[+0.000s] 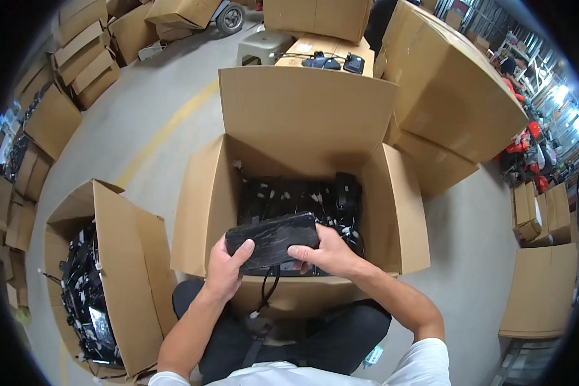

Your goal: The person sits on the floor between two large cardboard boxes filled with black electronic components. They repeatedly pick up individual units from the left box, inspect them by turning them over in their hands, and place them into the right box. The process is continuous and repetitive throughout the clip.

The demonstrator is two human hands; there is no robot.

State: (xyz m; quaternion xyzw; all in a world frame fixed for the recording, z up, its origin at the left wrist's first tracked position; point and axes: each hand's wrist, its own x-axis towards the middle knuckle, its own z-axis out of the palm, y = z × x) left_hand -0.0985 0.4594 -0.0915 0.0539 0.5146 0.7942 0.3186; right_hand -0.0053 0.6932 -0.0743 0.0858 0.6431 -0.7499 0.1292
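Between my two hands is a black rectangular pack (273,239) in shiny dark wrapping, with a black cable (268,293) hanging from its lower side to a white connector. My left hand (226,265) grips its left end, thumb on top. At its right end my right hand (325,251) is closed on it, thumb across the near face. The pack is held above an open cardboard box (305,116) in front of me. Inside that box lie several similar black packs (283,193) with white connectors, partly hidden by what I hold.
A second open carton (132,276) at the left holds more black packs (87,302). Large cardboard boxes (444,90) stand at the back right. Behind the front box, black devices with cables (321,61) lie on a carton beside a grey stool (264,45). Stacked cartons (87,58) line the left.
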